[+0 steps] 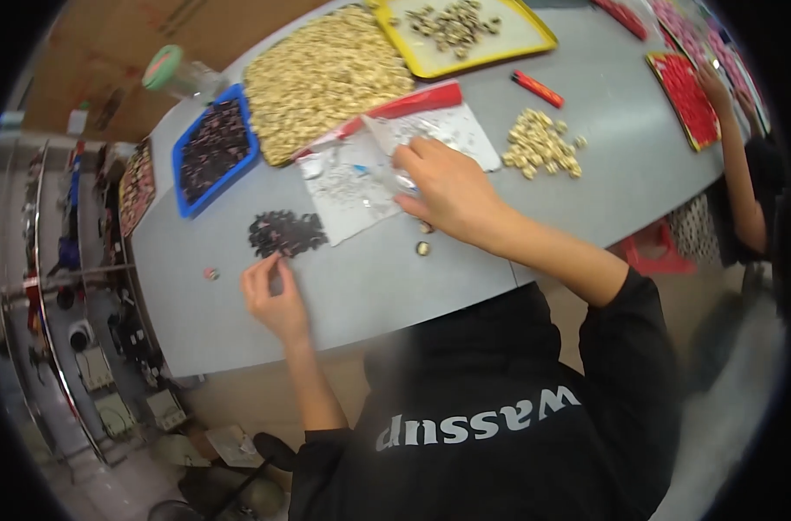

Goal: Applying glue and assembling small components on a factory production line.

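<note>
My left hand [276, 297] is at the near edge of a loose pile of small dark pieces [284, 234], its thumb and finger pinched; whatever they hold is too small to make out. Over a white sheet [352, 204] with a red band, my right hand [448, 187] is curled with the fingertips down. A shiny clear bit shows beside those fingertips, but what they grip is hidden. Just below that hand lies a small round cream-and-dark piece [423, 248], with another partly under the palm. A heap of gold-coloured beads [539, 146] sits to the right of the sheet.
Behind stand a wide tray of gold-coloured pieces [326, 74], a yellow-rimmed tray [534, 39], a blue tray of dark pieces [180, 174] and a green-lidded jar [163, 68]. A red tube [539, 88] lies beyond the beads. At right, another person's arm [738, 165] reaches toward a red-filled tray [684, 100].
</note>
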`<state>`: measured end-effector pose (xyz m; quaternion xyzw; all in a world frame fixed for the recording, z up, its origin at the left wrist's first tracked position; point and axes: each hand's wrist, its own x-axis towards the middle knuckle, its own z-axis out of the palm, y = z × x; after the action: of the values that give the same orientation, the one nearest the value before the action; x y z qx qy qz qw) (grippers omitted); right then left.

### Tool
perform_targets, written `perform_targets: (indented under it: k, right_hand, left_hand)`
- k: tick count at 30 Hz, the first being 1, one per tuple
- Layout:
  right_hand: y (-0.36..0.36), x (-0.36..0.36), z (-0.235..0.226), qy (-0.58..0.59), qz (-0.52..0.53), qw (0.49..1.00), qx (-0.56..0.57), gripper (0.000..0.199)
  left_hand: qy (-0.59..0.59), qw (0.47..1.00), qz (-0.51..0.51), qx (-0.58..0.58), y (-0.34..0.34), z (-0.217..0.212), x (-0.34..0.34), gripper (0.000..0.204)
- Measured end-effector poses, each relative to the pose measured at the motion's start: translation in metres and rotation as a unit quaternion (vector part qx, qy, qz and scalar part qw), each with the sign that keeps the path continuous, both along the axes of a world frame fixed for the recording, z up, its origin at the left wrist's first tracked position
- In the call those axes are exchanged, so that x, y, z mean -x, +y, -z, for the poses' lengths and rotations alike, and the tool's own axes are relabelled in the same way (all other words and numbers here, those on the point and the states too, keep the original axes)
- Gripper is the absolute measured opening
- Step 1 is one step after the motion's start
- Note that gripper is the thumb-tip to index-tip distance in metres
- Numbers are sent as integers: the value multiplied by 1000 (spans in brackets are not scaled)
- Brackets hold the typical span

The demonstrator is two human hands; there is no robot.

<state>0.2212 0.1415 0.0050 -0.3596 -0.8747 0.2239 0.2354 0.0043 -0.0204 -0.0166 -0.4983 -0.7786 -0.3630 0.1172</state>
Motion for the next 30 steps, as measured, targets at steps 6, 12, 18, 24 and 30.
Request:
perform_targets:
  k: [6, 12, 18, 24, 30]
  right_hand:
    - [8, -8, 7, 71, -20, 997, 6, 27]
    - [9, -11, 0, 235, -67, 969, 37, 34]
    - [29, -13, -17, 378, -93, 851, 353, 28]
    - [49, -1, -28, 522, -56, 690, 498, 36]
    - [53, 0, -11, 553, 13, 642, 532, 37]
  left_hand:
    - [-48, 997, -33, -44, -1, 5, -5, 12]
    - [-175, 976, 36, -121, -2, 0, 2, 13]
    - [-287, 938, 172, -89, 29, -36, -1, 15]
    - [-412, 858, 307, -12, 76, -38, -27, 16]
    - [-586, 733, 337, 74, 89, -25, -53, 14]
